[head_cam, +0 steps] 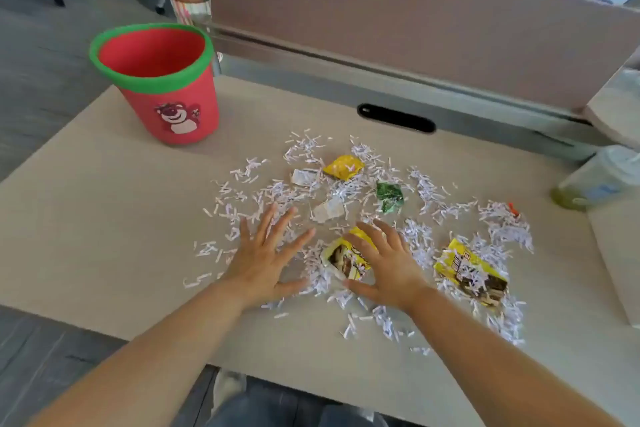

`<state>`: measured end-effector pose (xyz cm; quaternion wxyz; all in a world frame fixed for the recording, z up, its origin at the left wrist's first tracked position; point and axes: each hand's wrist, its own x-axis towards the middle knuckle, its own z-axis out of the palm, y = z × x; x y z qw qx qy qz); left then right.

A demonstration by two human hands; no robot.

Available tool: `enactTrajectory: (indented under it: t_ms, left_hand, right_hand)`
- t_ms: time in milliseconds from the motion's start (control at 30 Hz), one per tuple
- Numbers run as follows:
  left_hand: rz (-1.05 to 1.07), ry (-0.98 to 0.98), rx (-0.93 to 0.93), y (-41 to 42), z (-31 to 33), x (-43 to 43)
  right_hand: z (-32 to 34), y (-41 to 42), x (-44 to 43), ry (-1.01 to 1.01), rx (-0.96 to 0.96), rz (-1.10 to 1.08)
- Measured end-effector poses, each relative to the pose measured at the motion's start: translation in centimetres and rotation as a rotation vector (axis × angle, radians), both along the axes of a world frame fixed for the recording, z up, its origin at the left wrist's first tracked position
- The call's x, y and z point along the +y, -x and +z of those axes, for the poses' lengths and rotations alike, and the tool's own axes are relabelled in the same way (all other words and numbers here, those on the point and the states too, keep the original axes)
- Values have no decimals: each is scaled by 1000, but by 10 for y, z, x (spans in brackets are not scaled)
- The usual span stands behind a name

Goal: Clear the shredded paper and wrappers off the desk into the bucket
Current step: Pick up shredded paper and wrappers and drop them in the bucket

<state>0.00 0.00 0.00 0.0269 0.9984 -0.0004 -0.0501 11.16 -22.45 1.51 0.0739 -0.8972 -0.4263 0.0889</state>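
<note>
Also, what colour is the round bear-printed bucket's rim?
Green rim on the red bucket; head view shows it.

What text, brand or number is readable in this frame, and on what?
No text can be quoted; nothing reads clearly.
On the bucket: a bear picture only, no words seen.
On the near yellow wrapper: dark print, too blurred to read.
On the right yellow wrapper: large dark lettering, blurred, unreadable.
On the far yellow wrapper and the green wrapper: print too small.
On the bottle: blue label, too blurred.
</note>
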Motion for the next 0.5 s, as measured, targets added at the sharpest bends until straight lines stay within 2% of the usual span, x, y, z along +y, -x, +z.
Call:
enactTrajectory:
  t_ms: [100,200,367,433,500]
  left_hand:
    - [18,63,27,7,-22,5]
    - [92,88,78,10,-41,9]
    - [156,121,261,-17,-31,14]
    - [116,133,206,-28,-30,18]
    - [67,135,72,-32,-33,22]
  right_hand:
    - [-21,7,-3,131,-26,58]
    - [-41,13,6,108,-4,61]
    - [-48,3,39,80,59,-78]
    - [-48,-1,47,45,43,-132]
    - [-50,-6,53,9,-14,-164]
